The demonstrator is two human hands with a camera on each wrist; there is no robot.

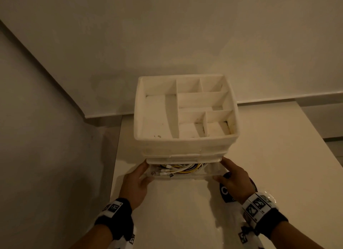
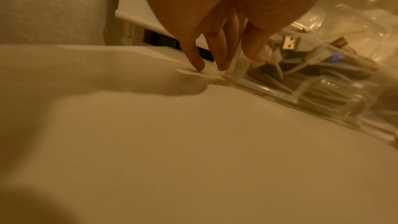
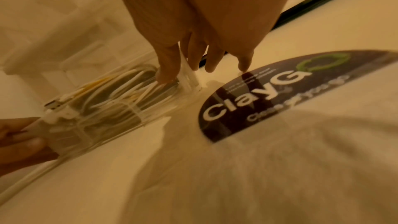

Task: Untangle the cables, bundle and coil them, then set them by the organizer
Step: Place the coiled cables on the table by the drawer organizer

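A white organizer (image 1: 185, 142) with open top compartments stands on a white table. Its clear bottom drawer (image 1: 193, 176) is pulled partly out toward me. Inside lies a tangle of white, yellow and dark cables (image 1: 182, 168) with USB plugs. My left hand (image 1: 145, 171) pinches the drawer's left wall, thumb inside and fingers (image 2: 221, 60) outside. My right hand (image 1: 220, 169) pinches the right wall the same way, thumb (image 3: 167, 72) over the cables (image 3: 116, 89). The drawer's back part is hidden under the organizer.
The organizer's back is close to the wall. A black round "ClayGo" sticker (image 3: 269, 94) lies on the table under my right hand. The table's left edge (image 1: 115, 174) drops to a gap beside a grey wall. Bare tabletop (image 1: 185, 211) lies in front of the drawer.
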